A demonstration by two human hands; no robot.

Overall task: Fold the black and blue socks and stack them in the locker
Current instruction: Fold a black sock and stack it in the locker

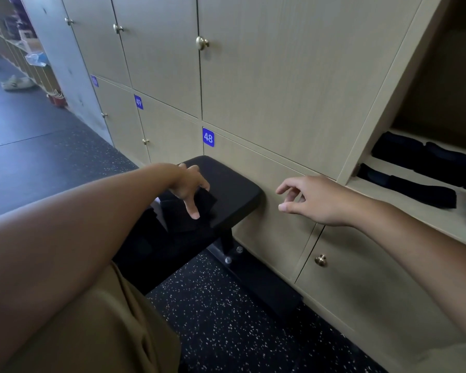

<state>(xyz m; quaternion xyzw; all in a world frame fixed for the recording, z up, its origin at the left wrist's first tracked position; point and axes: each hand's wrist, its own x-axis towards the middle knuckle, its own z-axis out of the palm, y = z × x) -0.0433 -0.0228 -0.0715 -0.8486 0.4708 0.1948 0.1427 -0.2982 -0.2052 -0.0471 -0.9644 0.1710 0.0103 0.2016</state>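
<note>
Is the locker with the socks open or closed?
Open: no door covers the locker, so its shelf and the dark socks on it show.

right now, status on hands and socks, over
Left hand on a black sock on the bench. Right hand empty, in mid-air. Folded black socks already on the locker shelf. Path clear.

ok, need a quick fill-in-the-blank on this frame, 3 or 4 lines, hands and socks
1. The left hand reaches down onto a black sock lying on the padded ____.
2. The right hand holds ____.
3. The locker door right behind the bench bears the number ____.
4. The folded socks already lie in the open locker on the person's ____ side.

Missing words: bench; nothing; 48; right
</note>
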